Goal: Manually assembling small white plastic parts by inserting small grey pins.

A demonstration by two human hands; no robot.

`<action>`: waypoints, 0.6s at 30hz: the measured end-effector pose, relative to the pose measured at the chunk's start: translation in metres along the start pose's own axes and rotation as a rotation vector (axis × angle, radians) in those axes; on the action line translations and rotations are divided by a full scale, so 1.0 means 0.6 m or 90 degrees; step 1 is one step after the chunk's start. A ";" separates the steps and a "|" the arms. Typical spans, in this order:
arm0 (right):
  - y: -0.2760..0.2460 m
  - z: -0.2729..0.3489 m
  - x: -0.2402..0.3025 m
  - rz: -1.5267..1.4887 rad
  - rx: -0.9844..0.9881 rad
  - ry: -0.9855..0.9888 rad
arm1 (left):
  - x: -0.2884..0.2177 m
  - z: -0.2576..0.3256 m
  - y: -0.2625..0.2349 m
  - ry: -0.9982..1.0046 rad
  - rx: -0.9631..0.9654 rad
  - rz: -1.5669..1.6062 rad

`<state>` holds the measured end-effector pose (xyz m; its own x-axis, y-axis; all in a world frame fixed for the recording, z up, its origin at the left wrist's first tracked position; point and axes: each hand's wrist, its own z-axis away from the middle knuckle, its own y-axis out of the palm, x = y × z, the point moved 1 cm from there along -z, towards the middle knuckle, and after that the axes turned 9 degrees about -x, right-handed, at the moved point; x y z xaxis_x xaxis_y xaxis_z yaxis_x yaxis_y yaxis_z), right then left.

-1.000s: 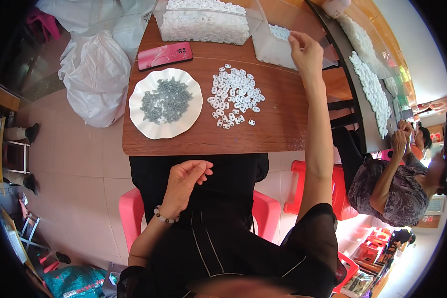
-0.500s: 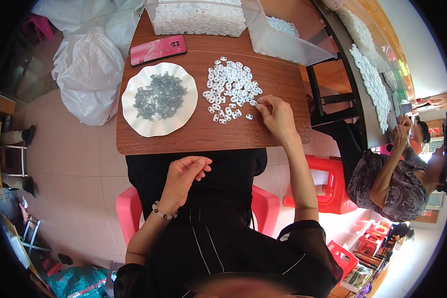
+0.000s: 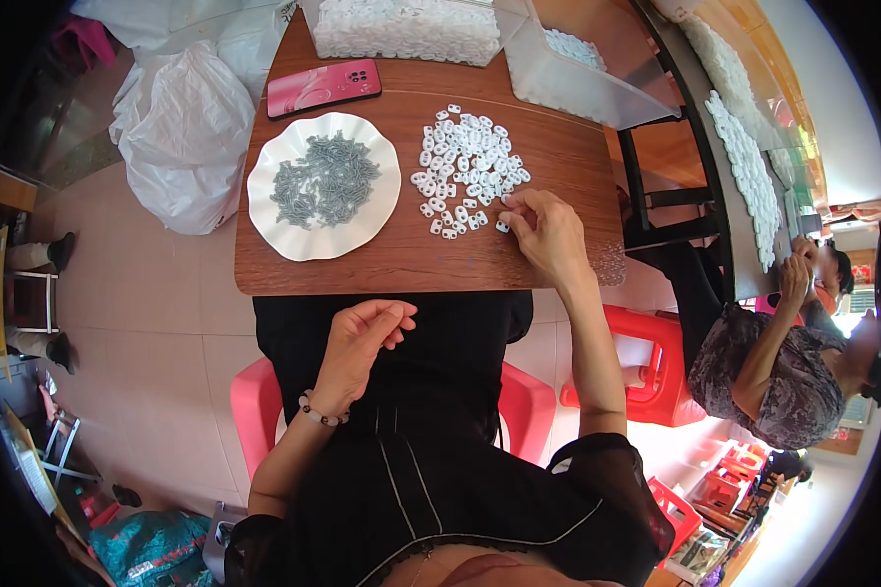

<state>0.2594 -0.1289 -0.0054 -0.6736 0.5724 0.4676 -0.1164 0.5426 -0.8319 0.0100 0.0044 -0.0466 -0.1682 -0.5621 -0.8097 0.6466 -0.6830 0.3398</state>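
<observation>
On the brown table (image 3: 431, 269), my right hand (image 3: 550, 233) reaches to the near right edge of a loose pile of small white oval plastic pieces with two holes (image 3: 472, 152). Its thumb and forefinger close in a pinch at one of these pieces, mostly hidden by the fingertips. Just below them lies a single loose piece (image 3: 502, 226). My left hand (image 3: 364, 340) hovers over my lap, thumb pressed to curled fingers; whatever is inside cannot be seen. Left of the pile stands a white wavy-rimmed plate (image 3: 387, 210) bearing many small grey translucent pieces (image 3: 325, 181).
A pink phone (image 3: 323, 88) lies behind the plate. Clear bins (image 3: 558, 93) of white pieces stand at the table's far side. A white bag (image 3: 181, 137) sits left; red stools (image 3: 636, 362) stand right. Another person (image 3: 773, 367) works at the dark table on the right.
The whole view has shifted slightly, moving the table a little right and up. My right hand stays at the pile's edge, its fingers slightly lower over the piece. My left hand keeps its pose.
</observation>
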 end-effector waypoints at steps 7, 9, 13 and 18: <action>0.014 0.016 -0.004 0.010 0.036 -0.056 | 0.002 -0.001 -0.002 -0.012 0.016 0.013; 0.014 0.017 -0.006 0.001 0.039 -0.051 | -0.003 -0.002 0.002 -0.001 0.010 0.002; 0.018 0.023 0.001 -0.008 0.037 -0.008 | -0.011 -0.001 0.003 0.045 -0.009 -0.027; 0.012 0.039 0.025 -0.120 0.007 0.015 | -0.027 0.000 -0.002 0.184 -0.058 -0.090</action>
<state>0.2312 -0.1308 -0.0115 -0.6214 0.4762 0.6221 -0.2466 0.6348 -0.7323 0.0120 0.0145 -0.0341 -0.0514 -0.3006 -0.9524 0.6978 -0.6930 0.1811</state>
